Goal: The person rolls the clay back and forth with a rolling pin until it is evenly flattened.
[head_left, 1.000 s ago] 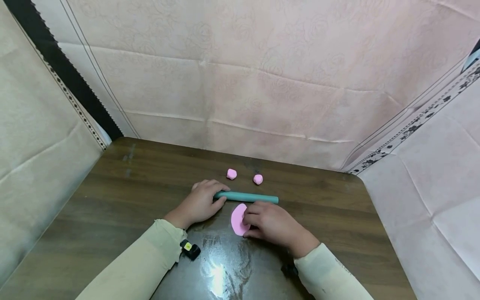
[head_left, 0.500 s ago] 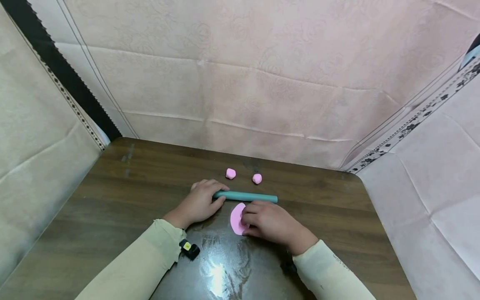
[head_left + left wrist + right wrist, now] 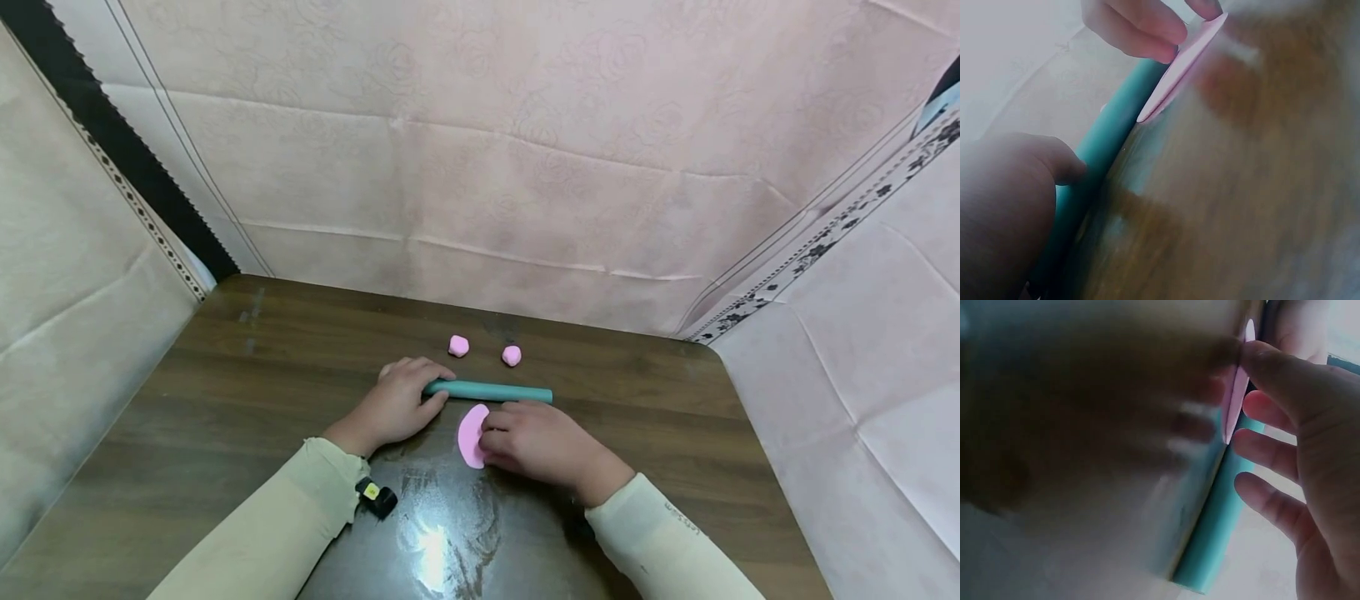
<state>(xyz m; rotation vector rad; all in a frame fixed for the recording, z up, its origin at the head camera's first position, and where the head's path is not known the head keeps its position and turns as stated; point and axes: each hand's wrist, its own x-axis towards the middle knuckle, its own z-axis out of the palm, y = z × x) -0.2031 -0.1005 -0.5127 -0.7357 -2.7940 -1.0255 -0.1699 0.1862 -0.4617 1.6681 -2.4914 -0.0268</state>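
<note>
Left hand: gripping left end of smooth teal cylindrical rod. Right hand: fingers bent, thumb touching flat pink disc; cannot tell if pinching. Disc: on brown wood-grain table, just nearside of rod. Two small pink lumps: beyond rod, apart.

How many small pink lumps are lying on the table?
2: the left lump and the right lump, side by side, apart, beyond the teal rod. Another could be hidden under the right hand.
</note>
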